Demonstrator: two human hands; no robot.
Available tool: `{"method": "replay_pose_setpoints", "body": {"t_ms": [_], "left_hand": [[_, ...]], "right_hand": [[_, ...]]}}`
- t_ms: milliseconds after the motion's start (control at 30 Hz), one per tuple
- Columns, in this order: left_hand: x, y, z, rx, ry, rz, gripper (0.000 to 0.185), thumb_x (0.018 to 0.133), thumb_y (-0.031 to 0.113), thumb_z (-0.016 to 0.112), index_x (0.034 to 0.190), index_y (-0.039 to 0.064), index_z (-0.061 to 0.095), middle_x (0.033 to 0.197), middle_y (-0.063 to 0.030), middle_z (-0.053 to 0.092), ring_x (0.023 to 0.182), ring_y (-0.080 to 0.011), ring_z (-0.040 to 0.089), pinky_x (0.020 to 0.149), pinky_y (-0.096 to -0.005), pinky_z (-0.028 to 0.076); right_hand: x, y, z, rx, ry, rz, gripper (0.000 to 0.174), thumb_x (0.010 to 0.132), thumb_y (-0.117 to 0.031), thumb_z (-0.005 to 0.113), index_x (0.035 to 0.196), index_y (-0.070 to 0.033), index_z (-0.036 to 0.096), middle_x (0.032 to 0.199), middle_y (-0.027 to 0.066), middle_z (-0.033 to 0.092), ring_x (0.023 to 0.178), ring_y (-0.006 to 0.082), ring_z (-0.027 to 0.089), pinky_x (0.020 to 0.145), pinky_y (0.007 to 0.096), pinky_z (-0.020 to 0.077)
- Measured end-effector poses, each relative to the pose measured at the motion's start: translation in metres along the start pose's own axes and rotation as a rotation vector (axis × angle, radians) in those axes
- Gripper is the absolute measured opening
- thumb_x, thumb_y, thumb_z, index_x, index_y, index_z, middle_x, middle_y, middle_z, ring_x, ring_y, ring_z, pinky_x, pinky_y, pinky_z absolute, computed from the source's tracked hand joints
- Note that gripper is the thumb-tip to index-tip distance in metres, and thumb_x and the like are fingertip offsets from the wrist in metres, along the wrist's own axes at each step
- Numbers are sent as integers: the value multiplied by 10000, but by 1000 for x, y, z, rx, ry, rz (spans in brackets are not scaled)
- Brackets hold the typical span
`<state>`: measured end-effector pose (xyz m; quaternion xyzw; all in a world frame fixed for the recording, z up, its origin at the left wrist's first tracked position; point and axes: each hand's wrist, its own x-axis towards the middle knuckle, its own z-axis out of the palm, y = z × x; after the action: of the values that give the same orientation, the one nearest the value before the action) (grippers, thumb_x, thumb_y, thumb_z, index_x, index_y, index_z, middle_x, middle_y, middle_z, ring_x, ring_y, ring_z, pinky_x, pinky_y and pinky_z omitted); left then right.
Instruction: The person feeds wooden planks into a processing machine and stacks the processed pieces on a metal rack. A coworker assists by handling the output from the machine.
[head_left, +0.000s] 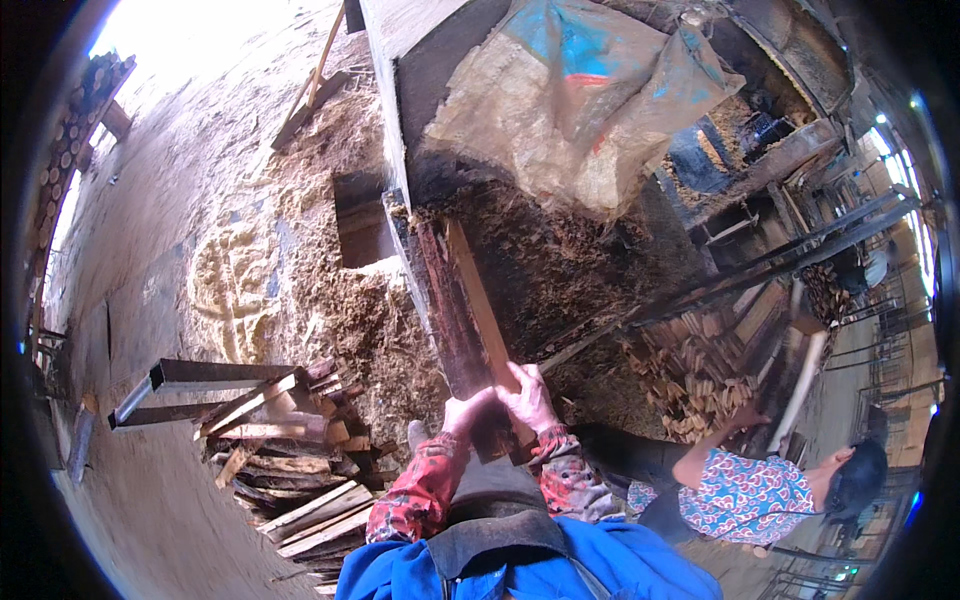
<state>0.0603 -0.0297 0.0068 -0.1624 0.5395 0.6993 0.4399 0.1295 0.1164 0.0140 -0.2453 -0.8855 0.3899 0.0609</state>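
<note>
A long bark-edged timber piece (456, 319), dark reddish on top, points away from my body. Alongside its right side runs a narrow, lighter sawn strip (480, 300). My left hand (469, 412) grips the near part of the dark timber from the left. My right hand (529, 397) is closed around the lighter strip, with its fingers over the top. Both hands nearly meet in front of my dark apron (495, 532). The far ends of the wood reach the edge of a machine housing (442, 161) draped with a worn woven sack (555, 112).
Stacked offcuts (300, 480) lie to my left beside a metal frame (217, 375). Sawdust (232, 285) covers the ground around a square pit (364, 221). At right, a person (750, 495) in a patterned shirt is near a pile of cut wood pieces (697, 367). A long rail (787, 251) crosses there.
</note>
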Motion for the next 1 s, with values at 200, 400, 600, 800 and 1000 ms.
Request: {"method": "replay_pose_setpoints", "body": {"t_ms": [200,400,600,800,1000], "left_hand": [[9,-8,-4,-44,-23,-56,359,823,218,785,1070,-14,666,932,-80,701,777,-200,676,731,-340,556],[-2,4,7,-12,-62,3,334,841,261,757,1005,-21,691,846,-64,699,695,-160,655,661,-309,542],[16,-10,-4,54,21,-10,395,759,257,829,966,-55,703,889,-78,691,709,-154,644,660,-302,523],[23,-19,-4,-4,71,-5,385,776,213,811,1007,-64,676,902,-91,681,705,-174,646,658,-314,541],[21,-14,0,0,65,-42,320,797,192,785,981,-50,685,877,-68,678,708,-175,643,672,-310,535]], "right_hand": [[-15,-1,-3,-34,-45,-31,515,808,-213,768,1259,-19,614,1253,223,538,1178,366,530,1014,423,440],[-19,5,12,-53,63,-65,449,808,-176,723,1239,-79,641,1256,197,527,1139,372,517,975,449,443],[-17,-5,10,-62,88,-42,410,797,-110,724,1201,-70,669,1215,207,548,1128,354,555,952,417,476],[-19,-12,6,-48,36,16,441,848,-256,698,1251,-89,635,1268,210,501,1171,395,488,1017,462,409],[-19,2,22,-63,84,16,460,832,-258,709,1265,-126,629,1254,197,509,1163,402,482,1005,478,402]]}}
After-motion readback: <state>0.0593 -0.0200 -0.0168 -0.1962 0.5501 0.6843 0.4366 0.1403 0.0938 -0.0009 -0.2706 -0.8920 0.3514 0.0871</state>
